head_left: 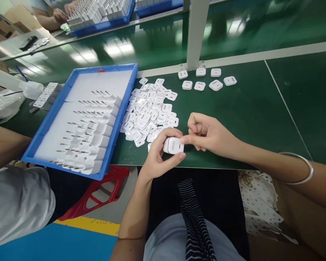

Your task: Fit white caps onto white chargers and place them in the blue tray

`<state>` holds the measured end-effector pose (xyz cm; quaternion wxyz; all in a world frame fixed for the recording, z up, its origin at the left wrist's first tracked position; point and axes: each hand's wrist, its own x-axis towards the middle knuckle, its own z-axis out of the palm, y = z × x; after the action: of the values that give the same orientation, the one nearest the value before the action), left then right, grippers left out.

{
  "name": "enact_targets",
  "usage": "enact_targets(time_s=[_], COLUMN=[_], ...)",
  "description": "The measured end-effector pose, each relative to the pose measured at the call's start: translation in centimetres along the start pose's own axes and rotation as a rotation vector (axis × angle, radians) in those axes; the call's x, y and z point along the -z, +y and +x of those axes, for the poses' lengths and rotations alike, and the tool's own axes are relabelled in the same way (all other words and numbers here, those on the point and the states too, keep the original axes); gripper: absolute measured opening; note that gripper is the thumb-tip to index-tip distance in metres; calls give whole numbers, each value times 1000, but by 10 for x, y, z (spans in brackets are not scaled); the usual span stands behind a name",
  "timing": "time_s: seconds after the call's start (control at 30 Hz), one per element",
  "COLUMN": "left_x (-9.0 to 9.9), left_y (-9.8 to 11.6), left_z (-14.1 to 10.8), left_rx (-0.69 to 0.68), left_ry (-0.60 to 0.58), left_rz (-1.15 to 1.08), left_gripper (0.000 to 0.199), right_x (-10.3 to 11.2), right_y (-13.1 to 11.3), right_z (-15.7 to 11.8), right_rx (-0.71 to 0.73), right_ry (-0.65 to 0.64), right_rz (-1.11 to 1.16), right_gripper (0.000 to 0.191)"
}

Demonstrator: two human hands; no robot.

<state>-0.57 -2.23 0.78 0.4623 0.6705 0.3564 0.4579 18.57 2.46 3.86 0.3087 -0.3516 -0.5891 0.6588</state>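
Note:
My left hand (160, 154) is wrapped round a white charger (175, 145) just above the table's front edge. The charger's flat face, with a small slot and grey print, points up toward me. My right hand (202, 134) has its fingers curled in, and its thumb tip touches the charger's right upper corner. I see nothing inside those curled fingers. Beyond my left hand lies a loose pile of white face plates (149, 112), each with a small slot. Several more plates (199, 86) lie spread out in two rows at the back.
On the left, a blue tray (104, 159) holds rows of white charger bodies (97, 141) with metal prongs. A grey post (196, 36) rises behind the plates. A person's arm (5, 145) is at far left. Another person's hand (60, 15) works across the bench near another blue tray (105, 25).

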Motion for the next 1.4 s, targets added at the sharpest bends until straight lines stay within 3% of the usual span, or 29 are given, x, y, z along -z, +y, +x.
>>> enact_targets(time_s=[0.37,0.53,0.73,0.77,0.83,0.9,0.97,1.03,1.13,1.23,1.3,1.4], left_x=[1,-1,9,16,39,75,121,171,229,256,262,262], left_y=[1,3,36,45,62,77,88,93,95,90,81,64], left_z=[0,-3,-27,-31,-32,-21,2,34,80,111,123,132], left_rx=[-163,-166,-113,-103,-51,59,222,604,803,932,1004,1116], left_ry=[58,200,328,382,515,613,612,515,398,244,146,27], left_rz=[55,61,294,369,556,756,874,969,1018,1055,1069,1072], left_gripper=[24,9,8,4,17,28,36,39,47,35,28,37], right_x=[1,0,2,3,4,6,8,10,12,13,13,12], right_y=[13,18,19,19,19,19,20,21,22,23,23,23], right_z=[11,12,9,9,10,12,14,16,19,20,20,20], right_rx=[-110,-152,-181,-193,-214,-224,-230,-230,-232,-232,-226,-222], right_ry=[99,83,97,97,97,92,85,70,-3,-65,-68,-64], right_rz=[273,288,271,280,313,361,402,405,358,318,299,271], right_gripper=[42,42,41,40,39,38,37,33,25,22,22,24])
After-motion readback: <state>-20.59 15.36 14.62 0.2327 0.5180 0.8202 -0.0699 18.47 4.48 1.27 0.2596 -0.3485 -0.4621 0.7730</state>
